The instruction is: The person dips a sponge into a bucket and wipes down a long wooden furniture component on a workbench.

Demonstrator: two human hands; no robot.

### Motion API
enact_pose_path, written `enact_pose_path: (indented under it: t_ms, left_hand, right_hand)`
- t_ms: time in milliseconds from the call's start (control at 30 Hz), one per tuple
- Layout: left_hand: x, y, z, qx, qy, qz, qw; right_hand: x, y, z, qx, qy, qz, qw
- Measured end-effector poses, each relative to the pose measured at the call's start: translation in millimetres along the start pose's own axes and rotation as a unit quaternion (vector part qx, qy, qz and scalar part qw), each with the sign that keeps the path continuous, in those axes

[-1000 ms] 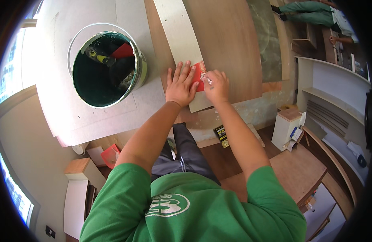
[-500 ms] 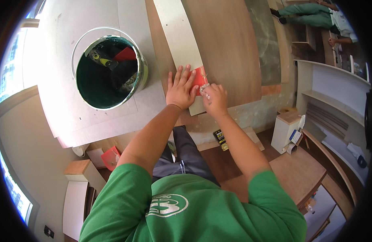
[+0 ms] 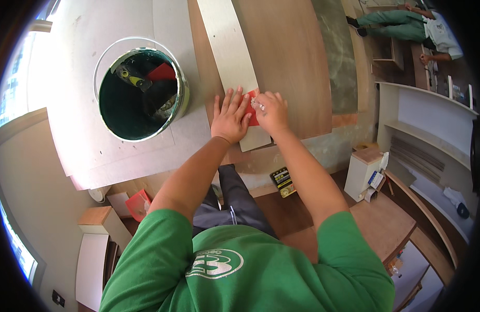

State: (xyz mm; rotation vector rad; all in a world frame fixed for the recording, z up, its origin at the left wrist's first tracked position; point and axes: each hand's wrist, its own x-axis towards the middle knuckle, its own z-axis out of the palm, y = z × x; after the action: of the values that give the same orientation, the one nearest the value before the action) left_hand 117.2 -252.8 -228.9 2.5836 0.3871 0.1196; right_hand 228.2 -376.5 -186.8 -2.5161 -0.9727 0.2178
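My left hand (image 3: pixel 230 119) lies flat with its fingers spread, pressing on a red flat piece (image 3: pixel 253 120) and the pale narrow board (image 3: pixel 227 44) under it. Close beside it, my right hand (image 3: pixel 272 113) is closed around a crumpled whitish wad (image 3: pixel 257 104), which rests against the red piece. Whether the wad is cloth or paper cannot be made out. My right fingers cover part of the red piece. Left of my hands stands a large bucket (image 3: pixel 184 101), dark green inside, its wire handle raised. In it are a yellow-and-black handled tool (image 3: pixel 133 78) and a red flat piece (image 3: pixel 162 72).
The pale board lies across a brown wooden panel (image 3: pixel 289 57) beside a light grey sheet (image 3: pixel 141 166). A black-and-yellow package (image 3: pixel 283 182) is below the work surface. Shelving (image 3: pixel 432 130) stands at the right. Another person (image 3: pixel 398 26) is at the far right.
My right hand has moved away from me and slightly left with the wad, along the red piece. My left hand stays flat in nearly the same place.
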Motion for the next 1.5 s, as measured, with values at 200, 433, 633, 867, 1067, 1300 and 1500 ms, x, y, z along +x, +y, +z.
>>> enact_pose_path:
  t_ms: [200,433,633,867,1067,1300,1500]
  left_hand:
    - [-4.0,-5.7,-2.4,0.003,0.002,-0.002,1.0]
    - [0.3,-1.9,-3.8,-0.009,0.001,0.003,1.0]
    - [-0.5,-2.6,-5.7,-0.008,-0.009,-0.001,1.0]
    - [-3.0,-6.7,-8.3,-0.008,-0.008,-0.007,1.0]
    - [2.4,1.9,-5.8,-0.019,0.0,0.004,1.0]
    - [-4.9,-6.3,-4.5,-0.013,0.005,0.003,1.0]
    - [0.2,-1.7,-1.3,-0.014,0.013,0.002,1.0]
  right_hand:
    - [-32.1,-8.3,1.8,0.008,-0.035,-0.006,0.999]
    - [7.3,-2.3,4.2,-0.022,-0.006,0.011,1.0]
    - [8.9,1.8,3.7,-0.023,-0.037,0.018,0.999]
    - [-10.8,-5.2,3.1,-0.025,-0.07,0.029,0.997]
    - [30.6,1.8,-0.3,-0.027,-0.007,0.026,0.999]
    - [-22.4,-6.0,-3.0,-0.029,-0.09,0.028,0.995]
    - [-7.9,7.2,1.8,-0.032,-0.001,0.023,0.999]
